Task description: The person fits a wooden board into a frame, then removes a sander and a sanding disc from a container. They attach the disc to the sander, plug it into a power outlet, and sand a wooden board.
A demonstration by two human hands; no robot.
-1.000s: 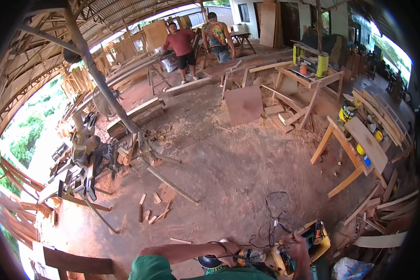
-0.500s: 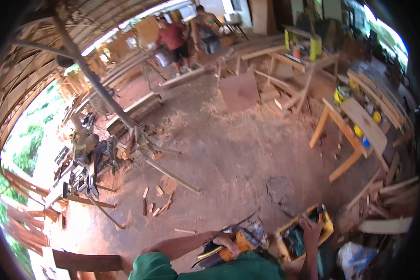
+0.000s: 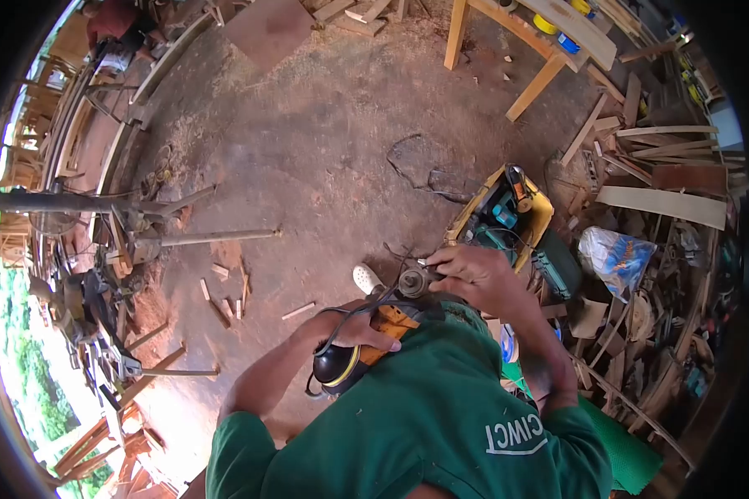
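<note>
An orange and black angle grinder (image 3: pixel 389 318) lies against the front of my green shirt, its rounded black end with a yellow stripe to the left. My left hand (image 3: pixel 356 330) is wrapped round its body. At the other end the bare round spindle head (image 3: pixel 412 282) shows, with no disc on it. Beside that head my right hand (image 3: pixel 474 273) is closed in a pinch, fingertips close to the spindle. A small pale bit shows at the fingertips, too small to name. The grinder's dark cord loops over my left wrist.
Just beyond my right hand stands a yellow crate (image 3: pixel 540 224) holding a teal power tool (image 3: pixel 504 214) and others. A dark green case (image 3: pixel 558 264), a plastic sack (image 3: pixel 616 259) and piled wood offcuts lie right. A wooden trestle (image 3: pixel 534 87) stands ahead; a person bends at far left.
My right hand has left the yellow crate and come to the grinder's head. My left hand keeps hold of the grinder. The view has tipped down and turned.
</note>
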